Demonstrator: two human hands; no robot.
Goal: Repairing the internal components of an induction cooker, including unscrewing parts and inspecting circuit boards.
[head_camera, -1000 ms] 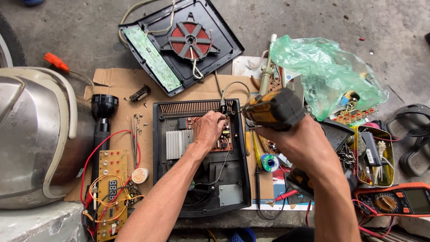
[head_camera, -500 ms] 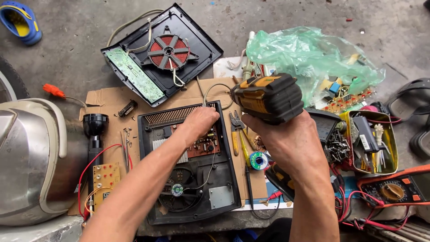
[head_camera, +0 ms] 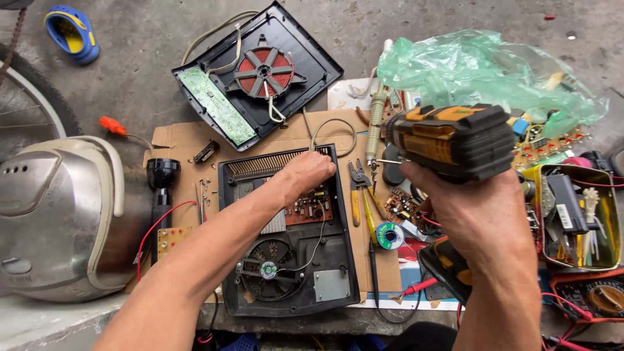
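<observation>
My right hand (head_camera: 480, 220) grips a yellow and black cordless drill (head_camera: 453, 140), held up over the right side of the bench with its bit pointing left. My left hand (head_camera: 305, 171) rests inside an opened black induction cooker base (head_camera: 289, 234), fingers on the brown circuit board (head_camera: 311, 208) near its upper right corner. A cooling fan (head_camera: 268, 268) sits in the base's lower half. The cooker's top cover with its red coil (head_camera: 265, 70) lies upside down beyond the base.
A silver rice cooker (head_camera: 58, 214) stands at left. Pliers (head_camera: 359, 188), a solder spool (head_camera: 389, 235), a soldering iron (head_camera: 376, 120) and loose boards lie right of the base. A green plastic bag (head_camera: 481, 65), a yellow parts tin (head_camera: 575, 218) and a multimeter (head_camera: 595, 299) fill the right side.
The drill in my right hand has come up closer to the camera and moved right. My left hand stays on the circuit board. The view has shifted slightly.
</observation>
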